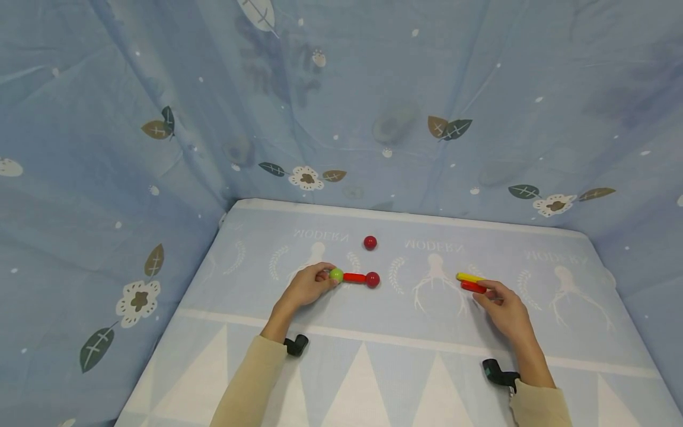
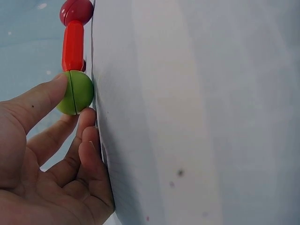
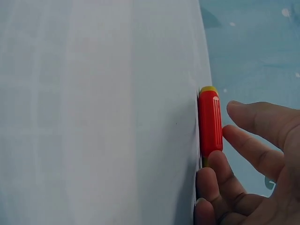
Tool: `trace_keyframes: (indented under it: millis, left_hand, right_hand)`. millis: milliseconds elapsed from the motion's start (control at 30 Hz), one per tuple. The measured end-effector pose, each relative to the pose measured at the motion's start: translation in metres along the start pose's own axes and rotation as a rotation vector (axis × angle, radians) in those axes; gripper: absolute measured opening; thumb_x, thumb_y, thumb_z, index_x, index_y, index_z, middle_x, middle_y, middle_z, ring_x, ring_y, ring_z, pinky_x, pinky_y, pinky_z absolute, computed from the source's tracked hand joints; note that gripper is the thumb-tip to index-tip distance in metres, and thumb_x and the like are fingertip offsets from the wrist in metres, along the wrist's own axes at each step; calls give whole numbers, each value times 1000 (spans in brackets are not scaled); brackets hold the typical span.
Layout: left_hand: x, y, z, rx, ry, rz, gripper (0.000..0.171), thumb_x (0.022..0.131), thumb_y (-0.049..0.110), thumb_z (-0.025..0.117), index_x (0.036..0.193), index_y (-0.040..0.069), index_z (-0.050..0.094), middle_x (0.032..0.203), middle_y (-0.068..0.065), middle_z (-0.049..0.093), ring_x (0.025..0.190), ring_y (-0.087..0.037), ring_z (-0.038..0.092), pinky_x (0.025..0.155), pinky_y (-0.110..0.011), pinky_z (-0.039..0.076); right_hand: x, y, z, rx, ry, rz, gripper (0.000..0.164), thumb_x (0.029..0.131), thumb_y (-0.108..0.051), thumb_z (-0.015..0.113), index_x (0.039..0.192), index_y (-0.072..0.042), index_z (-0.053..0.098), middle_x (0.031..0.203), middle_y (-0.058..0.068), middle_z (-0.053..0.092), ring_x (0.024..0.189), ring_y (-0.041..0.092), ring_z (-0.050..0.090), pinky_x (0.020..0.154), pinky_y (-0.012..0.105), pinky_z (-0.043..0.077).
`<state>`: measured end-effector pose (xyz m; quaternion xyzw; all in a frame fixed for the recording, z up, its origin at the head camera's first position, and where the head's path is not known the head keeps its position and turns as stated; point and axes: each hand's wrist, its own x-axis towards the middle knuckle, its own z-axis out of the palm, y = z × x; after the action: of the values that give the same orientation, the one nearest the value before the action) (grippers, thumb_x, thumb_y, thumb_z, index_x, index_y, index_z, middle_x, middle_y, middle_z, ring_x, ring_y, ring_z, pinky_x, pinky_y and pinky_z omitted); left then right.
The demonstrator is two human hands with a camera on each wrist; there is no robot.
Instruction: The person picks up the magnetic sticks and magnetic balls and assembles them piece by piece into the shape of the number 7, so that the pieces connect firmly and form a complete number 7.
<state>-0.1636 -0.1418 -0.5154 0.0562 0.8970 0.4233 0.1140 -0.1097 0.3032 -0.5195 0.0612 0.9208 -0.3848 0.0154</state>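
On the left of the table, my left hand (image 1: pixel 309 286) pinches a green ball (image 2: pixel 77 93) between thumb and fingers. A red rod (image 2: pixel 73 46) joins that ball to a dark red ball (image 2: pixel 76 11), forming a dumbbell shape that lies along the tabletop. Over on the right, a red rod (image 3: pixel 210 123) and a yellow rod (image 1: pixel 469 277) lie side by side. My right hand (image 1: pixel 504 311) is at the red one, with fingertips right at its side and near end. In the right wrist view the thumb stands apart from the rod, and the yellow rod is mostly hidden behind it.
Another dark red ball (image 1: pixel 370 242) sits farther back, near the middle. A patterned cloth covers the table (image 1: pixel 395 320). Blue printed curtains (image 1: pixel 341 107) rise behind it and at both sides. Black wrist devices (image 1: pixel 498 375) are worn on both arms.
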Motion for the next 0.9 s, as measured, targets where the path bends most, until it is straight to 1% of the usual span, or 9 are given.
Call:
trace_keyframes:
  millis: [167,267,367,467,567,667,900]
  left_hand:
    - [0,0,0,1,2,-7,34,93,26,74,122,11,68,90,0,59,83,-17,53,75,-35,45]
    - [0,0,0,2,1,-11,34,93,27,74,122,11,68,90,0,59,82,-17,53,74,-34,45]
    - [0,-1,1,4,0,-9,34,93,27,74,123,11,67,89,0,59,81,-17,52,74,-34,44]
    - [0,-1,1,5,-1,-1,34,93,26,73,123,11,67,89,0,59,81,-17,52,73,-34,44]
    - [0,-1,1,5,2,1,34,93,26,74,123,12,68,90,1,59,82,-16,53,74,-34,45]
    - [0,-1,1,6,4,3,34,93,26,74,123,13,68,91,1,59,82,-15,53,74,-34,45]
    - [0,-1,1,10,9,-3,33,93,27,74,122,13,68,91,1,59,82,-16,53,75,-35,45]
  right_hand:
    - [2,1,0,-5,-1,6,44,99,-30,66,134,-4,59,111,23,62,86,30,56,64,34,44]
    - [2,0,1,-10,9,16,42,98,-27,67,132,-3,59,111,25,62,87,32,56,65,34,43]
    - [3,0,2,-13,24,35,39,96,-21,69,128,-1,60,106,24,63,86,32,56,64,35,42]
    - [4,0,3,-33,37,47,35,94,-18,69,124,0,62,98,21,62,79,29,53,62,35,40]
    - [5,0,5,-60,40,48,34,93,-17,70,121,1,64,92,18,61,73,27,51,60,34,38]
    - [6,0,5,-69,35,50,33,93,-17,70,120,2,64,90,17,59,71,27,50,58,35,37]
    - [7,-1,6,-76,35,62,35,94,-19,70,121,3,64,90,17,59,74,29,50,59,35,37]
